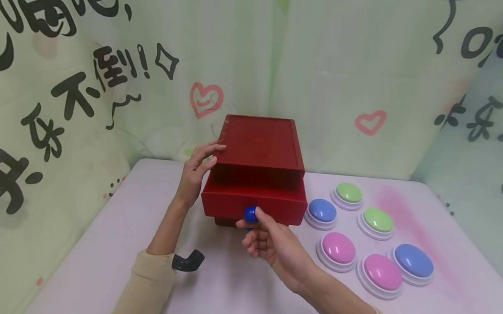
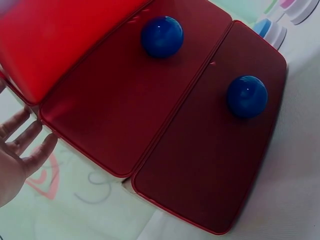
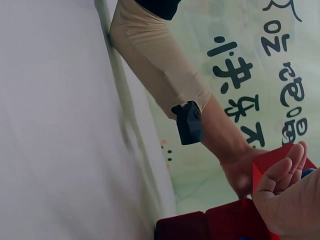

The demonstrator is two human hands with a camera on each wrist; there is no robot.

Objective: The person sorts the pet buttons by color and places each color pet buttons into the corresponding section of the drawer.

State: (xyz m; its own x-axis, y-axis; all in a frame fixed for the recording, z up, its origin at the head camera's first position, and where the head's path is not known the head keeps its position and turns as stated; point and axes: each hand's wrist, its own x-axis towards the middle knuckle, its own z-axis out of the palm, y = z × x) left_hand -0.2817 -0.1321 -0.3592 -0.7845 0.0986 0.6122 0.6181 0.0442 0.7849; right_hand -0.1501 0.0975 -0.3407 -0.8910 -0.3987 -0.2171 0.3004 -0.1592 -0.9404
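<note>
Red, boxy and hanging open: the red rectangular top drawer (image 1: pixel 270 204) juts from its red box-shaped cabinet (image 1: pixel 261 141)! Drawer-sliding looks like the step in hand; the next move probably calls for a level pull or push, cabinet steadied. And the knob, round, glossy, blue (image 1: pixel 250 214), sits pinched between the right hand's (image 1: pixel 278 247) thumb and forefinger, while the left hand (image 1: pixel 196 168) spreads its fingers against the cabinet's left side.
</note>
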